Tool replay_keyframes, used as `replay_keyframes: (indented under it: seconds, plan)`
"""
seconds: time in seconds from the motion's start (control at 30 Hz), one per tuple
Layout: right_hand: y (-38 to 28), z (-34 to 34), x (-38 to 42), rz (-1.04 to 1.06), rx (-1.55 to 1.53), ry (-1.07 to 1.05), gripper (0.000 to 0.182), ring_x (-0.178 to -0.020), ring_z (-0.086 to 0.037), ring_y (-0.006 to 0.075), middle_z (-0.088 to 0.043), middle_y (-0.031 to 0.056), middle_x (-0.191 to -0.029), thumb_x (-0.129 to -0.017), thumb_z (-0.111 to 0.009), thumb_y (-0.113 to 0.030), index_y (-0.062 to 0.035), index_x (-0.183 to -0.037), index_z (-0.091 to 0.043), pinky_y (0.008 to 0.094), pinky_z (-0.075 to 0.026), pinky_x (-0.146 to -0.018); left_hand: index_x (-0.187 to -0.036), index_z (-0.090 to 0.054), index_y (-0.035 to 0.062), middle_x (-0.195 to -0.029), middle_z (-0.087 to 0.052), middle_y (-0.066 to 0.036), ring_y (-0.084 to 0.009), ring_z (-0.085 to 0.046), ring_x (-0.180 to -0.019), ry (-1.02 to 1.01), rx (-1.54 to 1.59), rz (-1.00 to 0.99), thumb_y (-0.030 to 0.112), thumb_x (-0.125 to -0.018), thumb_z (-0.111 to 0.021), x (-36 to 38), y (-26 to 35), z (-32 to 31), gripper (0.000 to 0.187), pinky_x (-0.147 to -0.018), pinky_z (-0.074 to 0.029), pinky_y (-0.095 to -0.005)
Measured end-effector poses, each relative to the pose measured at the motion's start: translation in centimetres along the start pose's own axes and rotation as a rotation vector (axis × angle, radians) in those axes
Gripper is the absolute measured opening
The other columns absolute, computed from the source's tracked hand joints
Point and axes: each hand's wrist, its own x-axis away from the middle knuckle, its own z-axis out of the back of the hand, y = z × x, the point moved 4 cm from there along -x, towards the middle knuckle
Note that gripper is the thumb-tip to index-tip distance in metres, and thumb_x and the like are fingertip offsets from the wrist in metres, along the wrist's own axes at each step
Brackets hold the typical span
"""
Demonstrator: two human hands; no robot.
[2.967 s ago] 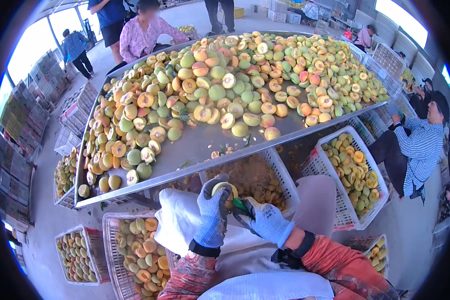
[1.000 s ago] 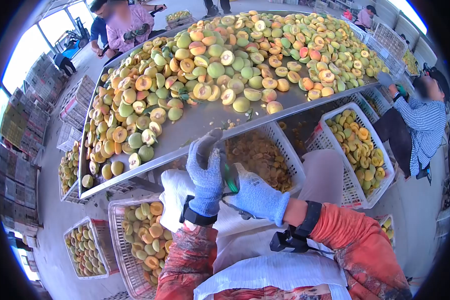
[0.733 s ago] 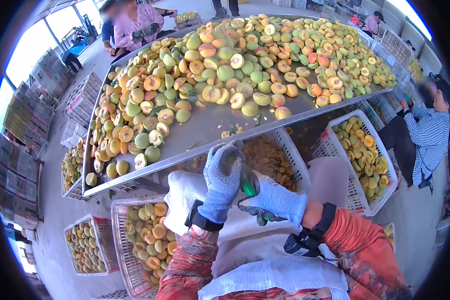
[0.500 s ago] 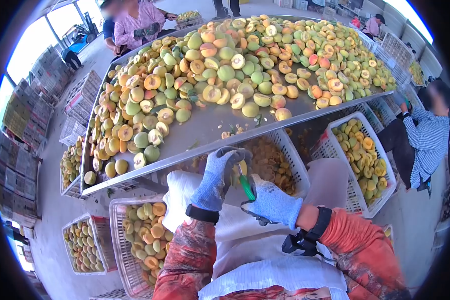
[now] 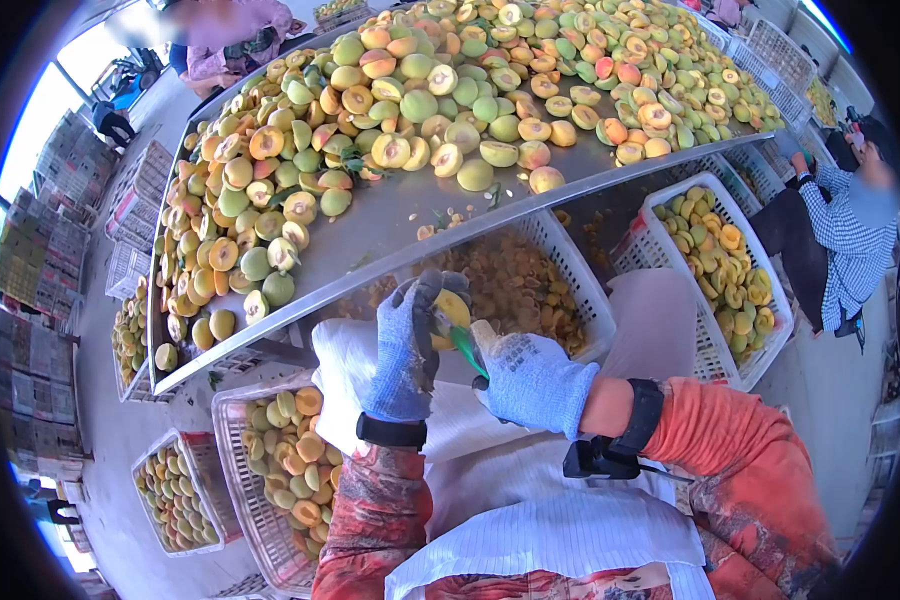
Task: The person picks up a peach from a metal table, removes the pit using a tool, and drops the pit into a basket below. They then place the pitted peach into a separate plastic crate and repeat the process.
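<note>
My left hand (image 5: 408, 348), in a grey-blue glove, grips a yellow peach half (image 5: 451, 312) just below the edge of the metal table (image 5: 370, 250). My right hand (image 5: 532, 380), gloved the same, holds a green-handled tool (image 5: 466, 350) whose tip is against the peach. Both hands work over a white cloth on my lap, in front of a white crate of pits and scraps (image 5: 515, 290). A big heap of cut and whole peaches (image 5: 420, 110) covers the table above.
White crates of peach halves stand at lower left (image 5: 280, 465), far left (image 5: 175, 495) and right (image 5: 720, 265). A person in a checked shirt (image 5: 850, 235) sits at the right. Other people (image 5: 220, 30) stand beyond the table's far left end. Stacked crates line the left wall.
Over the last second my hands stayed together below the table edge. The left hand has turned the peach so its yellow flesh shows. The view has shifted slightly downward.
</note>
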Motion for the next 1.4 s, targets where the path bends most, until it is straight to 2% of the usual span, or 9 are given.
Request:
replay_keyframes:
  seconds: [0.23, 0.3, 0.37, 0.53, 0.7, 0.9, 1.1, 1.27, 1.4]
  plan:
    - [-0.2, 1.1, -0.5, 0.021, -0.042, -0.042, 0.064, -0.076, -0.061, 0.0397, -0.060, 0.0274, -0.080, -0.075, -0.062, -0.029, 0.0107, -0.119, -0.038, 0.0427, -0.049, -0.068, -0.102, -0.062, -0.0041, -0.095, -0.064, -0.010, -0.0167, -0.061, -0.087, 0.321, -0.364, -0.401, 0.015, -0.090, -0.052, 1.7, 1.6, -1.6, 0.025, -0.077, -0.047, -0.0268]
    - [-0.5, 1.0, -0.2, 0.041, -0.143, -0.035, 0.065, -0.076, -0.061, 0.0397, -0.060, 0.0277, -0.081, -0.074, -0.064, -0.030, 0.0110, -0.119, -0.038, 0.0419, -0.049, -0.069, -0.105, -0.060, -0.0045, -0.102, -0.062, -0.011, -0.0167, -0.058, -0.095, 0.177, -0.614, -0.778, 0.012, -0.091, -0.050, 1.0, 2.1, -1.0, 0.024, -0.083, -0.044, -0.0271]
    - [-0.7, 1.8, -0.8, 0.083, -0.347, -0.007, 0.065, -0.076, -0.061, 0.0391, -0.059, 0.0276, -0.081, -0.072, -0.066, -0.029, 0.0114, -0.116, -0.039, 0.0409, -0.049, -0.069, -0.107, -0.059, -0.0051, -0.102, -0.062, -0.013, -0.0178, -0.058, -0.093, 0.078, -0.772, -0.792, 0.010, -0.090, -0.050, 0.3, 3.0, -1.1, 0.025, -0.084, -0.045, -0.0286]
    - [1.5, 2.2, -2.4, -0.253, -0.658, -0.412, 0.053, -0.081, -0.061, 0.0324, -0.059, 0.0251, -0.084, -0.071, -0.068, -0.022, 0.0086, -0.106, -0.043, 0.0380, -0.048, -0.069, -0.100, -0.062, -0.0039, -0.097, -0.064, -0.009, -0.0142, -0.059, -0.087, 0.174, -0.205, -0.306, 0.009, -0.086, -0.057, -3.1, 0.7, -1.5, 0.019, -0.079, -0.046, -0.0241]
    - [0.8, 2.9, -1.6, 0.060, -0.546, 0.015, 0.053, -0.084, -0.060, 0.0305, -0.058, 0.0227, -0.090, -0.071, -0.069, -0.023, 0.0047, -0.109, -0.044, 0.0393, -0.048, -0.071, -0.096, -0.063, -0.0062, -0.092, -0.066, -0.011, -0.0129, -0.061, -0.081, 0.002, -0.412, -0.562, 0.005, -0.084, -0.058, -3.5, 1.7, -2.0, 0.017, -0.074, -0.047, -0.0222]
    - [1.8, 3.9, -2.2, -0.139, -0.864, -0.128, 0.051, -0.071, -0.057, 0.0245, -0.056, 0.0156, -0.079, -0.071, -0.070, -0.022, 0.0025, -0.108, -0.045, 0.0378, -0.047, -0.066, -0.099, -0.061, -0.0079, -0.087, -0.065, -0.017, -0.0255, -0.065, -0.076, -0.385, -0.299, -0.148, 0.025, -0.083, -0.057, -6.3, 4.0, -4.7, 0.036, -0.066, -0.055, -0.0347]
    - [1.5, 4.5, -1.7, 0.048, -0.843, 0.071, 0.048, -0.070, -0.054, 0.0230, -0.055, 0.0136, -0.081, -0.072, -0.069, -0.019, 0.0017, -0.109, -0.046, 0.0373, -0.046, -0.064, -0.105, -0.057, -0.0062, -0.093, -0.063, -0.019, -0.0288, -0.065, -0.075, -0.349, 0.244, -0.042, 0.026, -0.084, -0.054, -5.5, 2.9, -5.1, 0.038, -0.066, -0.055, -0.0388]
    - [2.9, 1.8, -1.8, 0.017, -0.637, 0.327, 0.046, -0.074, -0.056, 0.0255, -0.056, 0.0155, -0.085, -0.070, -0.070, -0.018, 0.0005, -0.105, -0.047, 0.0374, -0.046, -0.068, -0.101, -0.058, -0.0039, -0.088, -0.063, -0.017, -0.0288, -0.064, -0.063, 0.022, -0.042, -0.224, 0.019, -0.085, -0.054, -6.2, 1.3, -5.0, 0.028, -0.054, -0.055, -0.0368]
    - [3.5, 2.6, -1.6, -0.034, -0.624, 0.354, 0.043, -0.080, -0.057, 0.0316, -0.057, 0.0186, -0.088, -0.068, -0.070, -0.016, -0.0002, -0.100, -0.047, 0.0380, -0.045, -0.074, -0.101, -0.057, -0.0017, -0.089, -0.061, -0.017, -0.0311, -0.063, -0.070, 0.148, 0.165, 0.055, 0.023, -0.084, -0.055, -5.3, 0.6, -6.3, 0.030, -0.059, -0.055, -0.0400]
